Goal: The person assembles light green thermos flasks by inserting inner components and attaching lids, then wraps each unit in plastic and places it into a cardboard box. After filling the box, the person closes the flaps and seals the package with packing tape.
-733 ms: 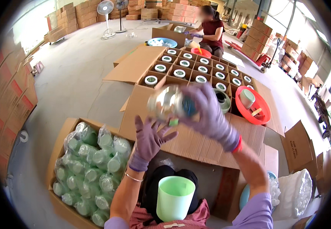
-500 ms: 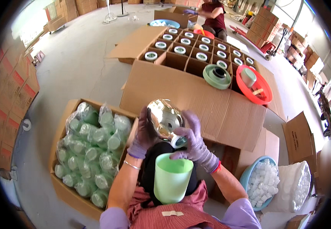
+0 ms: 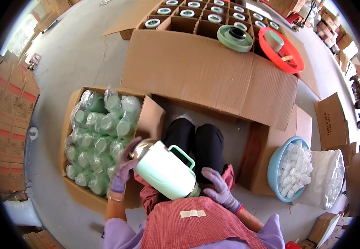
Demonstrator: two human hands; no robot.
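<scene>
A mint-green thermos flask body [image 3: 165, 172] with a loop handle lies tilted over my lap, its narrow neck toward the lower right. Out of its wide upper-left end shows the rounded shiny metallic end of a liner [image 3: 146, 148]. My left hand [image 3: 124, 168], in a purple-grey glove, is wrapped round that end. Beside the neck end is my right hand [image 3: 221, 191], gloved too, with fingers apart and nothing in them. Whether its fingertips touch the neck cannot be made out.
A carton [image 3: 66, 141] of plastic-wrapped green parts stands at left. Ahead, a divided carton [image 3: 213, 74] holds white-rimmed flasks; a green lid part [image 3: 229, 43] and red basin [image 3: 298, 62] rest on it. To the right are a blue basin [image 3: 272, 166] of white pieces and a white sack [image 3: 323, 182].
The shiny liner, earlier held in both hands above the upright flask body, is now inside it. The body has tipped over sideways. My right hand has let go of the liner and moved lower.
</scene>
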